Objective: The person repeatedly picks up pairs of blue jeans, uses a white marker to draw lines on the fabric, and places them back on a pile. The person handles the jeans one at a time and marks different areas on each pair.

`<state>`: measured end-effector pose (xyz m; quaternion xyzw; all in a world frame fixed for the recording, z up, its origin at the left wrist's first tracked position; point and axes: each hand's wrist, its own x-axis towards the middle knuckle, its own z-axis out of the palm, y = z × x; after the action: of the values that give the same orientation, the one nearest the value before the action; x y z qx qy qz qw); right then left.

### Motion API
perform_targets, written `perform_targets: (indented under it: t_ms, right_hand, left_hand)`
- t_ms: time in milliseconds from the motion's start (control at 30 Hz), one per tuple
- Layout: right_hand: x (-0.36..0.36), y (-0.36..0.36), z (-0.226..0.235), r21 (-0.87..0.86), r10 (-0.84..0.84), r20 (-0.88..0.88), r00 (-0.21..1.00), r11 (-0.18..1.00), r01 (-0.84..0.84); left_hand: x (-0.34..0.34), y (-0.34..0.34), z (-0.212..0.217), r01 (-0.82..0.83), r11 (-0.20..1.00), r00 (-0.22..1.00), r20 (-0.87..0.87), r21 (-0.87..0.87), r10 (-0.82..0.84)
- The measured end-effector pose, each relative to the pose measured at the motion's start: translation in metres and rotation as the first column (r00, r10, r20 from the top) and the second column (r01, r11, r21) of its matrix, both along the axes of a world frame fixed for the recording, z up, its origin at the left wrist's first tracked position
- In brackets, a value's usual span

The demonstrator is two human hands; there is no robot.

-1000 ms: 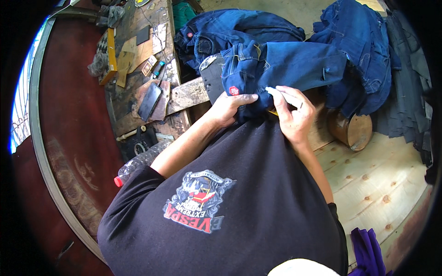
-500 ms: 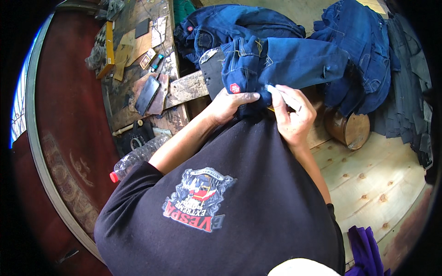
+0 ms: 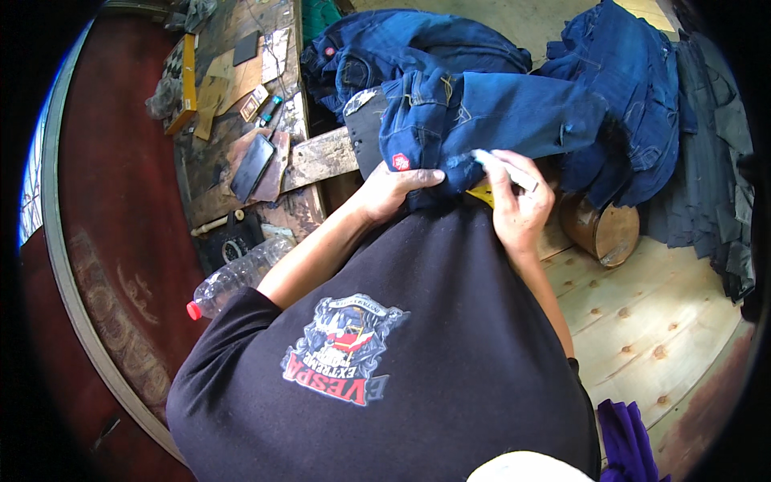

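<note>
Head view: my left fingers [image 3: 424,177] clamp blue denim [image 3: 506,112], my right fingers [image 3: 499,183] pinch a white tool [image 3: 480,155]. A pale scuff [image 3: 459,161] shows; I can't tell what remains.

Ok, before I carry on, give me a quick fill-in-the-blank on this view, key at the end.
1. The denim in the left hand is coloured ____.
2. The tool in the right hand is coloured ____.
3. The bottle's cap is coloured ____.
4. The phone lies in the picture's ____ half.

Missing words: blue; white; red; left.
</note>
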<state>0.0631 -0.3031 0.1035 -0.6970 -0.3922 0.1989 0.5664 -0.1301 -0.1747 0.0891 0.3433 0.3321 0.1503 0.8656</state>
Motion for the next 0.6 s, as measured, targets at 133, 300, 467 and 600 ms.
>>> perform_targets:
  t_ms: [133,300,467,600]
  right_hand:
    - [0.058,0.0,-0.02,-0.028,-0.172,-0.207,0.963,0.985,0.17]
    - [0.186,0.014,-0.058,-0.053,-0.295,0.348,0.89,0.942,0.332]
    - [0.273,0.026,-0.108,-0.255,0.075,0.663,0.745,0.958,0.13]
    - [0.336,-0.004,-0.121,-0.527,0.318,0.695,0.645,0.835,0.156]
  left_hand:
    - [0.003,0.004,-0.007,-0.059,0.998,0.997,0.054,-0.036,0.061]
    - [-0.036,0.051,-0.016,0.228,0.951,0.907,-0.4,0.207,-0.13]
    - [-0.072,0.096,-0.029,0.81,0.574,0.526,-0.577,0.118,-0.624]
    - [-0.001,0.085,-0.04,0.953,0.28,0.254,-0.803,0.114,-0.538]
